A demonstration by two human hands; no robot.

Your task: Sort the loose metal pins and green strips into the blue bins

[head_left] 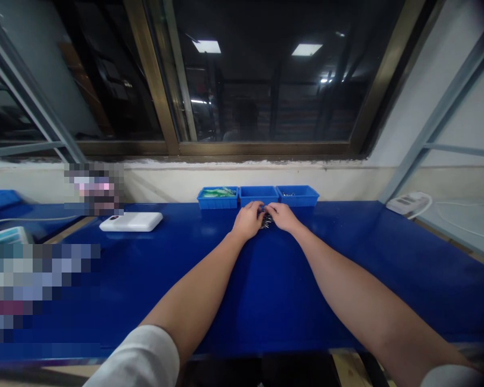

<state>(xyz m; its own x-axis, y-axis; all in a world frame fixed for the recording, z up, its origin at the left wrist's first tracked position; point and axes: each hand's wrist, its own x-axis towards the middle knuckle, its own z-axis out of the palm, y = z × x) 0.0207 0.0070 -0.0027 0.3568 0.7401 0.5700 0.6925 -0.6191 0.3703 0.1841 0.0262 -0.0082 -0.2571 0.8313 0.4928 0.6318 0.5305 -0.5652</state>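
My left hand (248, 220) and my right hand (283, 216) meet near the back of the blue table, their fingertips almost touching. Between and below them lies a small pile of thin, shiny metal pieces (267, 221), partly covered by the fingers. Both hands are closed, with fingers curled inward; whatever sits at the fingertips is too small to name. Just behind the hands stand three blue bins in a row. The left bin (218, 204) holds green and clear plastic-looking items, the middle bin (258, 189) shows only bare walls, and the right bin (306, 201) has small shiny pieces.
A white box-shaped device (139, 221) lies on the blue table (165, 258) to the left. At the right back is a white power strip (408, 202) with a cable. Metal frame posts rise on both sides, and a window (266, 86) is behind. Blurred-out items occupy the left.
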